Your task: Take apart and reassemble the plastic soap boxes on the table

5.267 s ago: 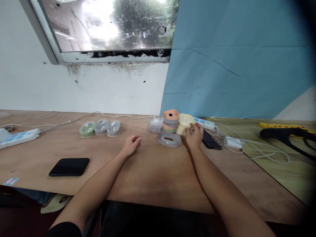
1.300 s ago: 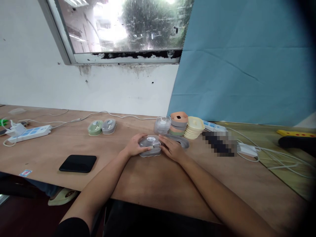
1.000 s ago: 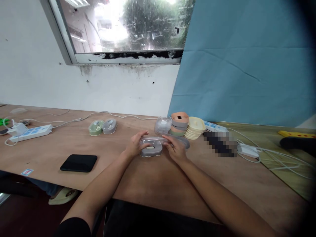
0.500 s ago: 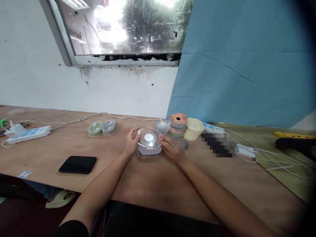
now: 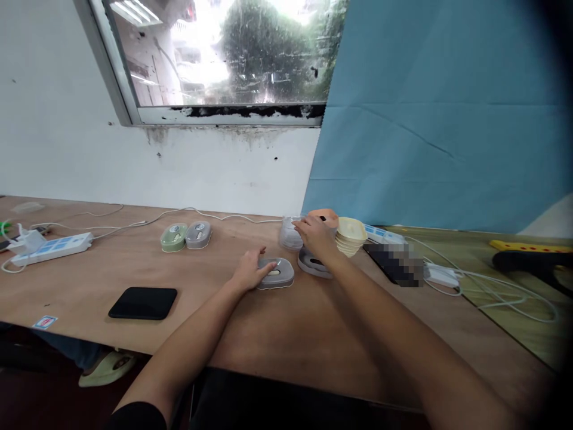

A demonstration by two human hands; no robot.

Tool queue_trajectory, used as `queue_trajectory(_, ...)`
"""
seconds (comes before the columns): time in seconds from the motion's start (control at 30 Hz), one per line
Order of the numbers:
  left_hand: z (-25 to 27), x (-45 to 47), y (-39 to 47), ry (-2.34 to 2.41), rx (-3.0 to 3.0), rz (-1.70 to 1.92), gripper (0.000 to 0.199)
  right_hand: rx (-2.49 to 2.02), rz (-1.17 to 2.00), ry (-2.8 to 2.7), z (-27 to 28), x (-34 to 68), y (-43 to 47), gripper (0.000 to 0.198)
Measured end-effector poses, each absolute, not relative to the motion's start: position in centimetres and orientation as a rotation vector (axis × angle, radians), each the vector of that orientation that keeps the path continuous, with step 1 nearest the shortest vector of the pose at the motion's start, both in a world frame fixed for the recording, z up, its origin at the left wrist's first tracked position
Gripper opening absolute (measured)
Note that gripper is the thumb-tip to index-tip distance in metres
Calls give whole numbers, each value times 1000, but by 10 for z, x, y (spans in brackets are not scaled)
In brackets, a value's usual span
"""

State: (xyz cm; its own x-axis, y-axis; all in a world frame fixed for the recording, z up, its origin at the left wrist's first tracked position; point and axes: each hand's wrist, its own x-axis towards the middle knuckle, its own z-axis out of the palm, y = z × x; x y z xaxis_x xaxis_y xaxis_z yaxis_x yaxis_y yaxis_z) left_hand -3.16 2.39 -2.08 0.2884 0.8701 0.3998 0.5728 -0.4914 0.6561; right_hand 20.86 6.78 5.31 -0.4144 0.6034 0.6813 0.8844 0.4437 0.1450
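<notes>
1. Work item: the grey box [image 5: 280, 277] rests on the tabletop [image 5: 268, 340], midway between the two arms and nearer the far edge than the near edge. Its clear cover is off; the oval slot in its top is exposed, with a pale piece showing there.
2. Left hand [image 5: 250, 272]: fingers spread at the left end of the box, thumb laid over its top.
3. Right hand [image 5: 317, 235]: fingers bent at the stack of clear covers [image 5: 290, 235], towards the far edge. Whether they pinch a cover cannot be told, since the hand hides part of the stack.
4. Sorted parts: the slotted grey ring [image 5: 308, 268] lies just right of the box; the orange part [image 5: 330, 217] and the stack of yellow parts [image 5: 351, 230] stand beyond it, near the far edge.
5. Progress, as judged: uncovering this box is done; separating its remaining pieces is not.
6. Remaining, as judged: the green covered box [image 5: 172, 240] and the grey covered box [image 5: 197, 237], left along the far edge, both with covers on.
</notes>
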Motion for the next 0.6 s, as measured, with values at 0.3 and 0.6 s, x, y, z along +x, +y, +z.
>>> queue_trajectory(0.3,-16,-32,19,1215,2372,896,62,-1418,-726,-2309,48,204,80,26)
queue_trajectory(0.6,-8,-33,15,1141,2517,763,79,-1179,-606,-2079,33,202,54,25)
